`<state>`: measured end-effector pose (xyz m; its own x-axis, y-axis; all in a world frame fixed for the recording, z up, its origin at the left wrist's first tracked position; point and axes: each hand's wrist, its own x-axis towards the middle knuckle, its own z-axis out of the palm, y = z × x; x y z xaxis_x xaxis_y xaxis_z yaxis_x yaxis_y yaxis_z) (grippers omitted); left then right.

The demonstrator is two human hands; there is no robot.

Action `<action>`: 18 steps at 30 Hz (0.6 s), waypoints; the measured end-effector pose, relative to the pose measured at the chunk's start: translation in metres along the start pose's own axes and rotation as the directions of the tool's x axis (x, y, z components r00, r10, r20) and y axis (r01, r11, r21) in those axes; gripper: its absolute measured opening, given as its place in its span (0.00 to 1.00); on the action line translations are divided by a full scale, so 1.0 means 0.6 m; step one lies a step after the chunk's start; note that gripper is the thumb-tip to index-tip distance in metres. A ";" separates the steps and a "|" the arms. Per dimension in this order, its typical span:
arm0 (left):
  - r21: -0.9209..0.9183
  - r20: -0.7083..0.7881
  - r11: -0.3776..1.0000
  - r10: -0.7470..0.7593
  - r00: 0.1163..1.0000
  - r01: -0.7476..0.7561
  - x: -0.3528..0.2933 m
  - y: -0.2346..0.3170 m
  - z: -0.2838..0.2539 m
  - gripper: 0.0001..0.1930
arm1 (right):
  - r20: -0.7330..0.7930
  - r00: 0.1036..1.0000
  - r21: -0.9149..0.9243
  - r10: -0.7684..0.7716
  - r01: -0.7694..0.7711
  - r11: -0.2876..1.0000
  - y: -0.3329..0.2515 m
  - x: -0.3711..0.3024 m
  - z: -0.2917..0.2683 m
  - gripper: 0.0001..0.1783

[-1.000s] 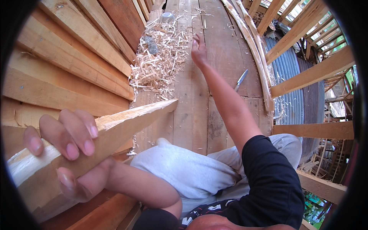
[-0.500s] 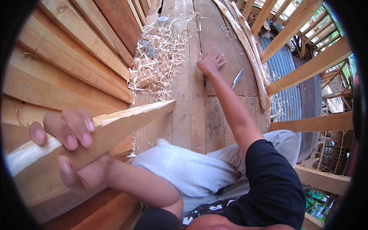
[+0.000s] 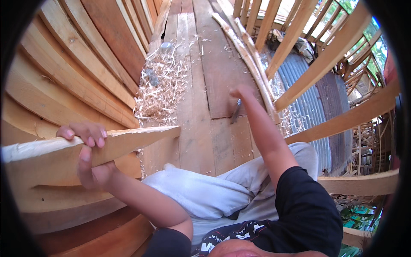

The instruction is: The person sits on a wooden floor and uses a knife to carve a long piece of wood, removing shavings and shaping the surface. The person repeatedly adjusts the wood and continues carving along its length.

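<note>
Gripping a rough-edged board point(image 3: 132, 142) with our left hand point(image 3: 96, 172), we had our right hand point(image 3: 244, 91) down at the knife point(image 3: 236, 112)!
Our left fingers point(image 3: 90, 132) hooked over the board's top edge, beside the stacked planks point(image 3: 64, 100); the right ones were blurred above the floorboards point(image 3: 201, 147), so we couldn't tell whether they held the knife. We judged two dangers: grabbing its wrong end could have cut us, and a one-handed hold could have let the board tip.
</note>
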<state>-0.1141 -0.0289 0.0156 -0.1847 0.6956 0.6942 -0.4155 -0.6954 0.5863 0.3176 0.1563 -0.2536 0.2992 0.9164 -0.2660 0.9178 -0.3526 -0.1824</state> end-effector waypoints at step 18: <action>0.018 -0.125 0.992 -0.120 0.985 0.123 -0.039 0.015 0.093 0.08 | 0.243 0.956 0.716 -0.166 -0.061 0.696 -0.007 -0.195 -0.074 0.15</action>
<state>-0.0642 -0.0615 0.0280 -0.2438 0.7909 0.5612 -0.4186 -0.6078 0.6748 0.2901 0.0594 -0.1797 0.0700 0.8881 -0.4543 0.4332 -0.4373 -0.7881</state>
